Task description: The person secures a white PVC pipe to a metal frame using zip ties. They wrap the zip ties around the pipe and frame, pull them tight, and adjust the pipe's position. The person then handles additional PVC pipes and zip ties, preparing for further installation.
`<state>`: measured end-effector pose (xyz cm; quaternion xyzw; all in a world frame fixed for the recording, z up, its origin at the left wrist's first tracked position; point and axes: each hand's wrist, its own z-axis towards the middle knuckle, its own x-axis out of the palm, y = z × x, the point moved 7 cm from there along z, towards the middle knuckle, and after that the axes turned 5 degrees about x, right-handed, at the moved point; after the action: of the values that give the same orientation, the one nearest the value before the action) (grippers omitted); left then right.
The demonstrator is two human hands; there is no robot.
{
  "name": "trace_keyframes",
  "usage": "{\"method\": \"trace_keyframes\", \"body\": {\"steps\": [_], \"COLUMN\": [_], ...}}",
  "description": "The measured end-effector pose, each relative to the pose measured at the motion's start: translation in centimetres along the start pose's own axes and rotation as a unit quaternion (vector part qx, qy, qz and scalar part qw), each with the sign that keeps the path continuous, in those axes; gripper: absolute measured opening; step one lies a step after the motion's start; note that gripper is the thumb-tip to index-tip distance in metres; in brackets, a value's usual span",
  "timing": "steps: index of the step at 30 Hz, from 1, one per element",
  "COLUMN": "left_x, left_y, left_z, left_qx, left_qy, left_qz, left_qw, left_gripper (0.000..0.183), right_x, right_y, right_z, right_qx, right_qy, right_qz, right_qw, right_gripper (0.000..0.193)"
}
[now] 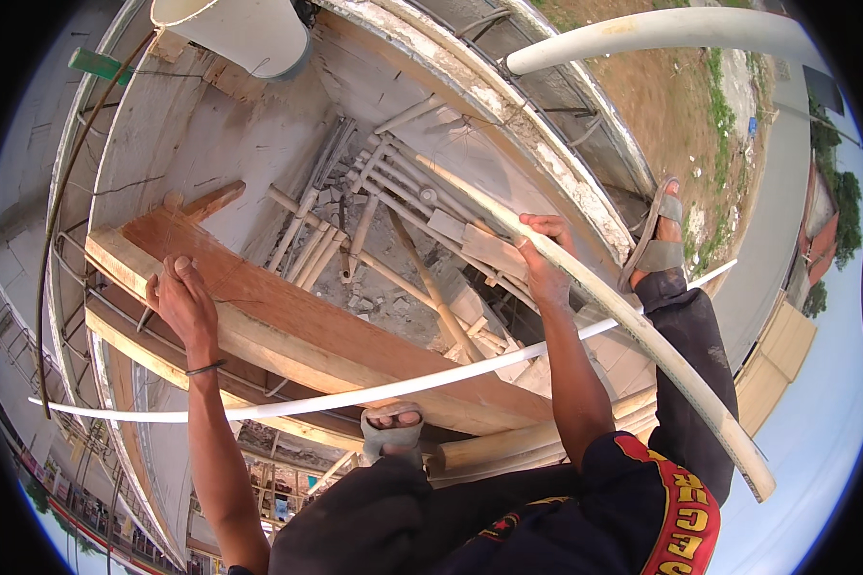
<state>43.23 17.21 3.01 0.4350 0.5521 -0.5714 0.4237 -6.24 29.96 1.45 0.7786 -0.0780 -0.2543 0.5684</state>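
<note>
My right hand (549,259) is closed round a long, pale wooden pole (633,331), which slants from the middle of the pit down to the lower right. Over the upper edge of a wooden formwork beam (288,350) is my left hand (184,302), its fingers curled in. Whatever those fingers hold, if anything, is hidden. A long, thin white strip (431,381) runs across the view, passing behind both forearms. Reddish-brown board (259,278) lines the beam's inner side.
Below lies a walled pit with several pipes and poles (384,182) and rubble (364,302). A white bucket (235,34) stands on the far wall. My sandalled feet rest on the beam (393,431) and the right-hand wall edge (662,230). A thick pale pipe (662,34) lies at upper right.
</note>
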Motion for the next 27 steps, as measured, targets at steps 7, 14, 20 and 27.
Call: {"method": "trace_keyframes", "body": {"steps": [7, 14, 20, 27], "left_x": [0.1, 0.6, 0.6, 1.1], "left_y": [0.4, 1.2, 0.9, 1.6], "left_z": [0.1, 0.0, 0.3, -0.2], "left_qx": [-0.005, 0.002, 0.005, 0.006], "left_qy": [0.008, 0.002, 0.012, -0.025], "left_qz": [0.024, 0.023, 0.032, 0.064], "left_qw": [1.0, 1.0, 0.999, 0.998], "left_gripper": [0.039, 0.039, 0.04, 0.04], "right_x": [-0.5, -2.3, -4.0, -4.6], "right_y": [4.8, 13.5, 20.0, 27.7], "right_z": [-0.2, -0.7, -1.6, -2.0], "right_qx": [-0.089, -0.194, -0.282, -0.336], "right_qy": [-0.021, -0.026, -0.001, 0.078], "right_qz": [0.111, 0.226, 0.21, 0.22], "right_qw": [0.99, 0.954, 0.936, 0.913], "right_gripper": [0.028, 0.036, 0.026, 0.039]}}
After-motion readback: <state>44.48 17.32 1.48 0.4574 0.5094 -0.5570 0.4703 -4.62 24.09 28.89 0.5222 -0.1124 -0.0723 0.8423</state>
